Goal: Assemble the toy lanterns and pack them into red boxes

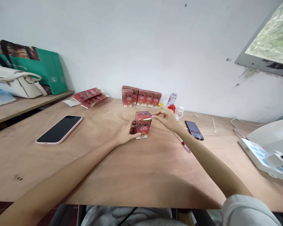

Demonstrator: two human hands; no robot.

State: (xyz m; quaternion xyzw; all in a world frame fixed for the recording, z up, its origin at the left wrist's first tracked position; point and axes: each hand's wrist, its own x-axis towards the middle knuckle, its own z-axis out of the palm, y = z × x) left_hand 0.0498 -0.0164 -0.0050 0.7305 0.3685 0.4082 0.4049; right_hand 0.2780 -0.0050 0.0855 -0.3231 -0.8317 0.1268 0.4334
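A small red Christmas gift box (143, 126) stands upright on the wooden table in front of me. My left hand (126, 133) is wrapped round its left side, thumb on the front and fingers partly hidden behind. At the top right, my right hand (165, 117) pinches the edge of the box's lid (143, 115), which is slightly raised, with a pale edge showing beneath. Behind, several matching red boxes (145, 98) are lined up by the wall. Flat red box blanks (91, 96) lie in a pile to the back left.
A pink-cased phone (59, 129) lies left, a dark phone (194, 130) right, near a red-and-clear pen (185, 146). Small bottles (172, 98) stand behind my right hand. A power strip (264, 157) sits far right. A white handbag (19, 82) and green bag (50, 70) are back left.
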